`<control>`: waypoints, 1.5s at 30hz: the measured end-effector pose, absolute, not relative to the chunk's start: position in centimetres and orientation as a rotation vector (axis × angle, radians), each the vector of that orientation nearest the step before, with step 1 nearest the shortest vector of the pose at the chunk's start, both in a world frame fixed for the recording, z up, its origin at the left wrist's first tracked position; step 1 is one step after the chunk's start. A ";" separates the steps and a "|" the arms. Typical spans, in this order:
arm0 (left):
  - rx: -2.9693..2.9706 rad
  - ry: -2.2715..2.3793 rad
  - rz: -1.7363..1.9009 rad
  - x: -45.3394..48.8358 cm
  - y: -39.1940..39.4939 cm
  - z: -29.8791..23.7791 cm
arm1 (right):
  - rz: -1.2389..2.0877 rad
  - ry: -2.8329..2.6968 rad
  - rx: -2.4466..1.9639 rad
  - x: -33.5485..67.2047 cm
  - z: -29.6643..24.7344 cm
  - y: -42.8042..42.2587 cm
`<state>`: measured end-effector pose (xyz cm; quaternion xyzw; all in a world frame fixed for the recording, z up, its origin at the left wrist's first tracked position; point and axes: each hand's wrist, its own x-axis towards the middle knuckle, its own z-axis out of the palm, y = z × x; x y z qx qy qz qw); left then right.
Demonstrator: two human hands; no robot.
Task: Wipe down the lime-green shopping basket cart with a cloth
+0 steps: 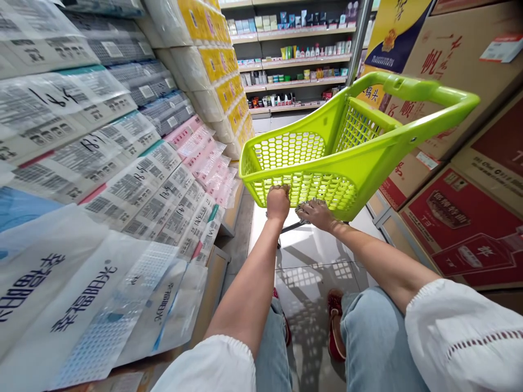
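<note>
A lime-green plastic shopping basket [368, 158] with a perforated wall and a raised handle is tilted up in front of me, and nothing shows inside it. My left hand [278, 202] is closed in a fist against the basket's lower edge. My right hand [316, 213] lies beside it under the basket's bottom, fingers curled around a wheel or a metal part that I cannot make out clearly. Both arms reach forward in white sleeves. My legs in blue jeans and my red shoes [335, 326] show below on the tiled floor.
Stacked packs of tissue and paper goods [106, 163] fill the shelves on the left. Red and brown cardboard cartons [469, 218] are piled on the right. A narrow glossy tiled aisle [310, 272] runs ahead toward shelves of small bottles and boxes [294, 60].
</note>
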<state>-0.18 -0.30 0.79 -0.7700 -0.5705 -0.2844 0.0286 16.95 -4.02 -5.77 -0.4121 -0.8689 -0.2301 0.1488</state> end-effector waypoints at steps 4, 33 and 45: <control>-2.394 -1.753 -0.890 -0.2 -0.4 0.8 | -0.695 -2.353 -1.250 16.8 -2.0 -3.7; -2.181 -1.572 -1.300 -1.9 -1.1 6.9 | -0.499 -1.904 -1.211 13.3 7.7 -5.1; -2.254 -1.634 -1.204 -2.6 0.0 6.9 | -0.712 -1.852 -1.542 13.2 8.9 -4.4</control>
